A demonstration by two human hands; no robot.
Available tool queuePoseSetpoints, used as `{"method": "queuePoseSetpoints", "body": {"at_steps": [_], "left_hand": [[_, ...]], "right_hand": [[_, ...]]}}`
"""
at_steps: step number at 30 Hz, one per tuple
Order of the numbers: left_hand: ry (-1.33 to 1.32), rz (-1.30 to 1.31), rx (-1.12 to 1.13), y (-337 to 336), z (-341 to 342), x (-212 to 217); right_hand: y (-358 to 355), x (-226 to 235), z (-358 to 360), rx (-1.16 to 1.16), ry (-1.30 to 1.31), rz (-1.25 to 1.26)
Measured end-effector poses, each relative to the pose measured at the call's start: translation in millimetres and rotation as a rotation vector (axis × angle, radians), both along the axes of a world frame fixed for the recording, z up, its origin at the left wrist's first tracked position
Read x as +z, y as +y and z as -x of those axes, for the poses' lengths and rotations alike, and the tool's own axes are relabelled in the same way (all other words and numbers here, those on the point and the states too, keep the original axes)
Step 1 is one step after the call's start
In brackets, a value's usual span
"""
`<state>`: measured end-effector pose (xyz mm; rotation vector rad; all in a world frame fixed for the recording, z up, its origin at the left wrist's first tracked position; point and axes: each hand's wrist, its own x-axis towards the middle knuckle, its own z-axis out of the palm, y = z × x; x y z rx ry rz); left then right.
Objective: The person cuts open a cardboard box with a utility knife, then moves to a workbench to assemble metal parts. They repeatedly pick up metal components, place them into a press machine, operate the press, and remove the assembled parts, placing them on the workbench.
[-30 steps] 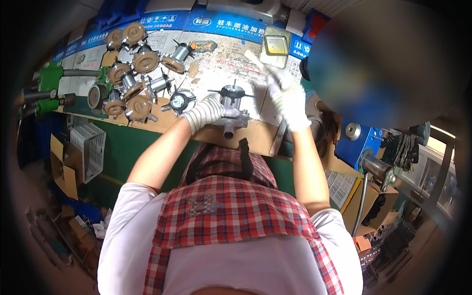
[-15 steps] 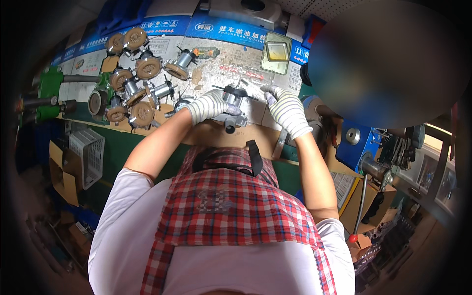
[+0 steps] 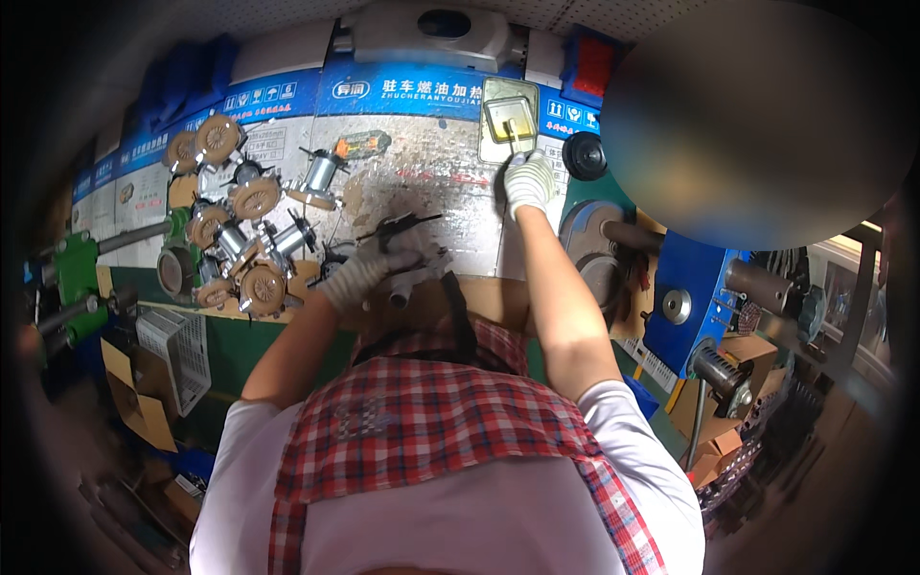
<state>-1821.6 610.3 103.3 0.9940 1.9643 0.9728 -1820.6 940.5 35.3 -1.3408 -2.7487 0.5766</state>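
My left hand [image 3: 355,278], in a striped white glove, is closed round a small motor assembly [image 3: 402,286] at the front edge of the bench. The motor has a grey housing and a dark round top with thin black wires; it is tilted and slightly blurred. Farther off, my gloved right hand [image 3: 530,182] pinches a thin pale brush-like stick [image 3: 515,139]. The stick's far end dips into a small dish [image 3: 525,103] of yellowish liquid, so its tip is hidden. This dish sits in a shallow metal tray [image 3: 489,150].
Several motors with brown round impellers [image 3: 257,197] cluster on the left of the bench, beside a green clamp-like fixture [image 3: 172,273]. An orange-and-grey tool [image 3: 362,146] lies behind them. A black round part [image 3: 585,155] and a blue machine [image 3: 685,297] stand at the right.
My right hand has moved away from the motor, forward to the dish, with the stick. My left hand has shifted left and nearer, and the motor now leans over.
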Motion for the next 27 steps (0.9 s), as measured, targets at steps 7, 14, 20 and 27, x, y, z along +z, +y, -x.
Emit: {"method": "queuePoseSetpoints", "body": {"at_steps": [7, 14, 20, 27], "left_hand": [[-1.112, -0.145, 0.584, -8, -11, 47], [-0.678, 0.081, 0.439, -7, 8, 34], [0.141, 0.13, 0.399, 54, 31, -28], [0.669, 0.094, 0.094, 113, -9, 45]], "right_hand": [[3, 4, 4, 0.09, 0.025, -0.255], [134, -45, -46, 0.241, -0.01, -0.423], [60, 89, -51, -0.144, 1.01, 0.659], [-52, 168, -135, -0.113, 0.799, 1.139]]}}
